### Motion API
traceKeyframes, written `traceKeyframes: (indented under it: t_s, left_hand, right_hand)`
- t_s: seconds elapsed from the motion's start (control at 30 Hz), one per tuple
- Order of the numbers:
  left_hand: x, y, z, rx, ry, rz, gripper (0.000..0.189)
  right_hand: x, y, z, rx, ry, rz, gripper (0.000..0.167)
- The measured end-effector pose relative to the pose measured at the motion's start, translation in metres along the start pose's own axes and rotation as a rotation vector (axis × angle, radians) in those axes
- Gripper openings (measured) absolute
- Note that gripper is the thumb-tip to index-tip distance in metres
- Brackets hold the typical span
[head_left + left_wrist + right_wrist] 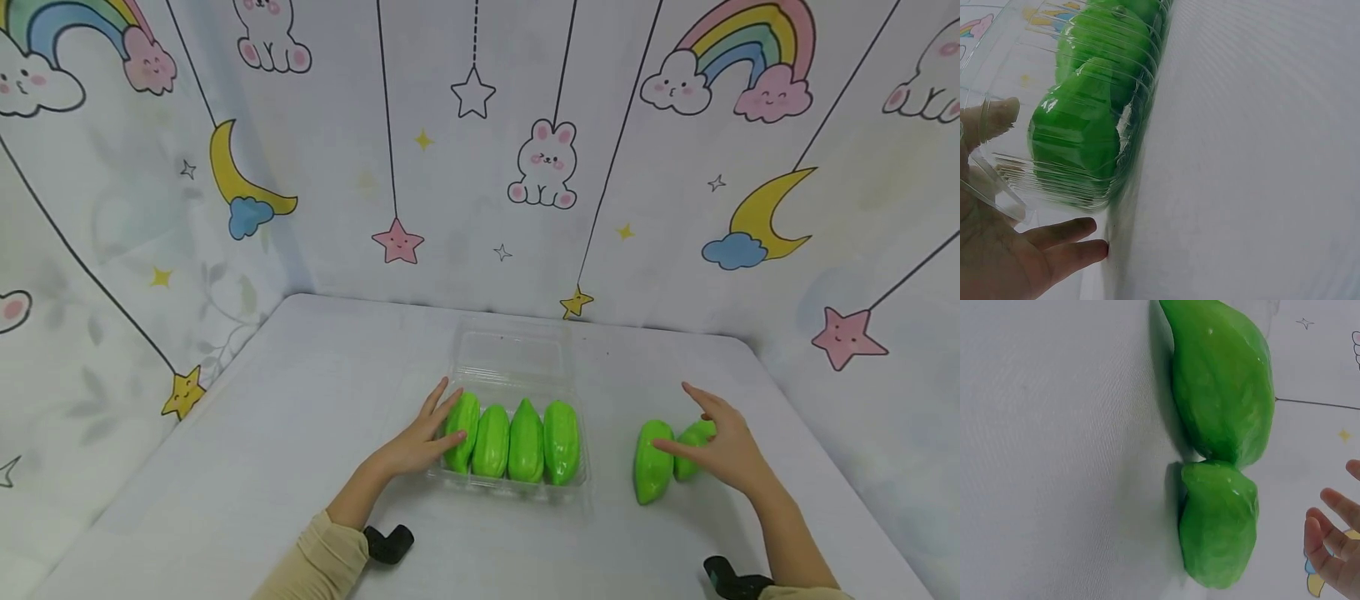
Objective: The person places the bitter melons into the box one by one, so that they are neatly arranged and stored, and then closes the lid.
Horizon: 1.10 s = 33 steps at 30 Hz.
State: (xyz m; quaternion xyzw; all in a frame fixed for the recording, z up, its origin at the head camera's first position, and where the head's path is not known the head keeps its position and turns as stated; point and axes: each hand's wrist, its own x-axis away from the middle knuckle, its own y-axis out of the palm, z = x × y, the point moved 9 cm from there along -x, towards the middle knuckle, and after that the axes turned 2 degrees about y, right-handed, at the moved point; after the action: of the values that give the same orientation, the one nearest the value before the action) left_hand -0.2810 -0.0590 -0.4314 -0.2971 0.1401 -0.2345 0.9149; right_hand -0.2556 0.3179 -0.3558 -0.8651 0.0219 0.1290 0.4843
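Several glossy green, ridged fruit-shaped pieces (pixel 527 442) lie side by side in a clear plastic clamshell box (pixel 517 489), its lid (pixel 510 354) folded back. My left hand (pixel 408 443) rests at the box's left wall with fingers spread; the thumb reaches over the leftmost piece. In the left wrist view two straight fingers (pixel 1072 253) extend outside the wall. To the right of the box, two more green pieces (pixel 652 467) lie together on the table. Over them hovers my right hand (pixel 723 442), thumb and fingers wide apart, nothing between them.
The white-covered table (pixel 300 400) meets a cloth backdrop (pixel 337 150) printed with rainbows, moons, stars and rabbits. Black wrist devices (pixel 388 544) sit at both wrists.
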Motion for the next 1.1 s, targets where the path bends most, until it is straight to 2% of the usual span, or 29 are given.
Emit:
traceKeyframes:
  t_s: [0.47,0.67,1.1]
  left_hand:
    - [0.0,0.001,0.002,-0.002,0.014,0.003,0.069]
    - [0.0,0.0,0.001,-0.013,0.007,0.0,0.07]
    - [-0.003,0.005,0.002,0.003,0.018,-0.015,0.071]
  right_hand:
    - [0.008,-0.004,0.028,0.045,0.055,-0.011,0.094]
    - [0.009,-0.003,0.042,0.077,0.085,-0.009,0.085]
    - [0.012,0.002,0.062,0.106,0.174,-0.079,0.084]
